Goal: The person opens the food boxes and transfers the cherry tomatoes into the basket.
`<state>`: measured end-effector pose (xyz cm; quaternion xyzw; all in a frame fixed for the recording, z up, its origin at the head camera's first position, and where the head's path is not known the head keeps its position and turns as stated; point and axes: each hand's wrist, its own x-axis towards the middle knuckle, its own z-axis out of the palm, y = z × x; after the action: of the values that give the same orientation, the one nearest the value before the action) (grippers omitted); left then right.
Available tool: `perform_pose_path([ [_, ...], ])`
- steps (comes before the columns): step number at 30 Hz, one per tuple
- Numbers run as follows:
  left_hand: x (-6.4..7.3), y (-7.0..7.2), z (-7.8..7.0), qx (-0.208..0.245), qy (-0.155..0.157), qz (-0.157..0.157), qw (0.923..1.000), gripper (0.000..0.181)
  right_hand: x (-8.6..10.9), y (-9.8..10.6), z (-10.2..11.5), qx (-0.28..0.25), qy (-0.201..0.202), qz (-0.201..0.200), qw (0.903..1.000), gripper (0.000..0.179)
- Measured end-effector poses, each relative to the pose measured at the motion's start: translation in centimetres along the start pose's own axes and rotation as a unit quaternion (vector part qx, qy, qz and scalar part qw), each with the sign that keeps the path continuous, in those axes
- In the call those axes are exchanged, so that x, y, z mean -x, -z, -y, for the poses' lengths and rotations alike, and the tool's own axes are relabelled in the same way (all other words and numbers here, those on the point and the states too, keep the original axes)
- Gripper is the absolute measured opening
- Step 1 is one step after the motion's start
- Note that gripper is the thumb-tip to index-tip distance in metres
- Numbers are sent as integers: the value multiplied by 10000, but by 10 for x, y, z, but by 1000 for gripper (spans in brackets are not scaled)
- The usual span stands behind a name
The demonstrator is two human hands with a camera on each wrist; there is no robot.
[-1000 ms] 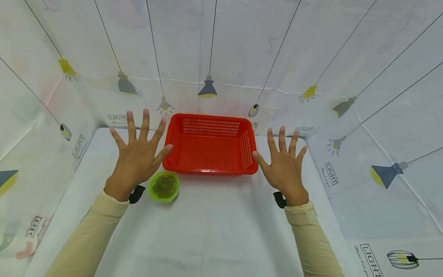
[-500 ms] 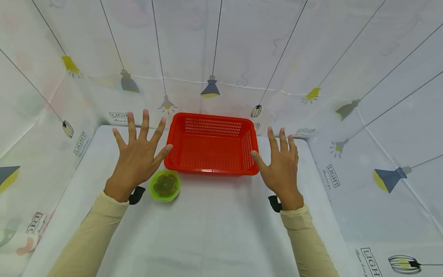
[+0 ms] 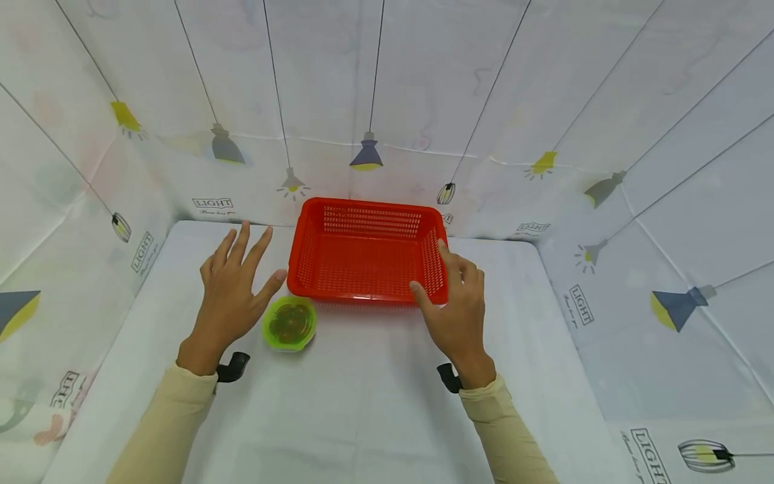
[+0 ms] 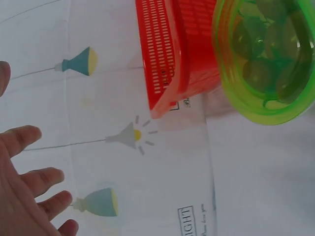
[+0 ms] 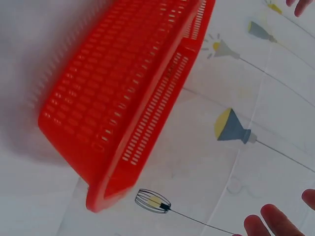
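Observation:
A red plastic basket [image 3: 363, 262] with slotted sides stands toward the back of the white table. Just off its front left corner sits a round green container [image 3: 290, 324]; several rounded items show through its see-through green top in the left wrist view. My left hand [image 3: 226, 302] hovers left of the container, fingers spread and holding nothing. Above the basket's front right corner is my right hand [image 3: 456, 316], its fingers loosely bent and nothing in them. The right wrist view shows those fingers [image 5: 275, 221] apart from the basket [image 5: 113, 83].
A white cloth [image 3: 363, 417] covers the table. Pale sheets printed with hanging lamps [image 3: 365, 153] rise behind it and at both sides. Each wrist carries a black mount [image 3: 232, 368].
My right hand has moved left and toward me, over the basket's corner, its fingers bending more. My left hand has drawn slightly back. Basket and container stay put.

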<state>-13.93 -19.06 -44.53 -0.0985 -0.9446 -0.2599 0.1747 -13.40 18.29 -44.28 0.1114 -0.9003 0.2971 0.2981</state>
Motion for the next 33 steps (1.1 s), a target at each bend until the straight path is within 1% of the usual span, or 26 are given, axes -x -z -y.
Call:
perform_pose_path([
  [4, 12, -10, 9, 376, 141, -56, 9992, 73, 14, -11, 8, -229, -52, 118, 9997, 82],
  [8, 24, -22, 18, 864, 363, -13, 9956, 72, 29, -23, 15, -551, -184, 310, 9978, 83],
  [11, 34, -29, 27, 1303, 592, 93, 9897, 72, 40, -34, 19, -753, -246, 466, 9958, 85],
  [14, 46, -35, 36, 1775, 836, 309, 9801, 72, 52, -44, 25, -1015, -330, 696, 9918, 84],
  [17, 57, -40, 45, 2306, 1072, 569, 9654, 73, 62, -55, 32, -1413, -459, 983, 9840, 81],
  [19, 64, -44, 51, 2667, 1217, 707, 9534, 75, 68, -62, 37, -1628, -570, 1177, 9779, 78],
  [22, 72, -50, 59, 3139, 1382, 803, 9359, 77, 77, -71, 44, -1892, -729, 1486, 9679, 77],
  [28, 84, -62, 74, 3835, 1572, 1030, 9042, 79, 89, -86, 58, -2362, -1003, 2015, 9453, 73],
  [29, 85, -64, 77, 3979, 1589, 1073, 8972, 78, 90, -88, 60, -2407, -1040, 2072, 9425, 72],
  [31, 88, -68, 81, 4308, 1612, 1141, 8806, 78, 93, -92, 62, -2456, -1111, 2196, 9376, 72],
  [33, 90, -71, 85, 4595, 1610, 1204, 8651, 77, 95, -97, 65, -2570, -1180, 2324, 9306, 70],
])
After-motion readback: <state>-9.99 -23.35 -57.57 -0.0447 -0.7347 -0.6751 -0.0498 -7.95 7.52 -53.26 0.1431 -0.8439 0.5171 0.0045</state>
